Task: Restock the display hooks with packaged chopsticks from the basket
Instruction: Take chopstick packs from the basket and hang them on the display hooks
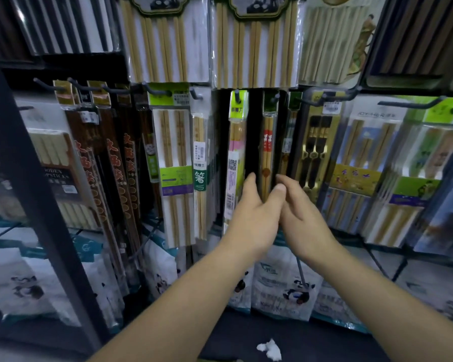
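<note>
A narrow packaged chopstick set with a red label hangs from a hook in the middle of the lower display row. My left hand holds the pack's lower end between fingers and thumb. Beside it, my right hand has straight fingers reaching to the pack's right edge. The pack's bottom end is hidden behind my hands. No basket is in view.
More chopstick packs hang on both sides: a green-topped pack to the left, a black-and-gold pack to the right. An upper row hangs above. A dark upright post stands at left. Bagged goods stand below, and crumpled paper lies on the floor.
</note>
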`<state>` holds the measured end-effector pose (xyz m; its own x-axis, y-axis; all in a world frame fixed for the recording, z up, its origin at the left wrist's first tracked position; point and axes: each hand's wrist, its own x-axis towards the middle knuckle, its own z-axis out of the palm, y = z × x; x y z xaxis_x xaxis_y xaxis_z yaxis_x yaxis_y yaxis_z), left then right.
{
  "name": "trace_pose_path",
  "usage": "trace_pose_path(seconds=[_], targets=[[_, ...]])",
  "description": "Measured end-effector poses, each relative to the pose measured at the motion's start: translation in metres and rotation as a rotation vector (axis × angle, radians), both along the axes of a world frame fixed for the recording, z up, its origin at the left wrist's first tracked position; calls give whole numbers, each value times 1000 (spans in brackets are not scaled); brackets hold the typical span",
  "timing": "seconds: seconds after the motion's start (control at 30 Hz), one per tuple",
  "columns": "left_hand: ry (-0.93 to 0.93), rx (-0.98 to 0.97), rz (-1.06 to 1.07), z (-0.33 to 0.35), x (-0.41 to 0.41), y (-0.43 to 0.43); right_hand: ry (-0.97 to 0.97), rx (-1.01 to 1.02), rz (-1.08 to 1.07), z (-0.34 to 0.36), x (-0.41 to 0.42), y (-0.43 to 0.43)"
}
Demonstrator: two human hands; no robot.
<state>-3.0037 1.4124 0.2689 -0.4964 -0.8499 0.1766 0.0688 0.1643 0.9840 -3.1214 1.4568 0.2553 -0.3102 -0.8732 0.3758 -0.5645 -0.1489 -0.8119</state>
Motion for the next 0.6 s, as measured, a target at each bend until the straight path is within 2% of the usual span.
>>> trace_pose_path(seconds=[0.1, 0.2, 0.27, 0.43, 0.53, 0.6], targets=[[-39, -71, -27, -32, 30, 33, 198, -53, -14, -24, 9, 43], [-110, -84, 128, -76, 66, 51, 258, 49, 39, -61, 18, 83], [-210, -52, 245, -113, 91, 57, 289, 195, 110, -97, 24, 104], [-642, 112, 435, -232, 143, 69, 482, 661, 324, -213, 42, 131], [-844, 229, 534, -298, 173, 87, 471, 896, 399, -284, 49, 142], [-920, 320, 520, -329, 187, 100, 468, 1005, 408, -328, 51, 146]])
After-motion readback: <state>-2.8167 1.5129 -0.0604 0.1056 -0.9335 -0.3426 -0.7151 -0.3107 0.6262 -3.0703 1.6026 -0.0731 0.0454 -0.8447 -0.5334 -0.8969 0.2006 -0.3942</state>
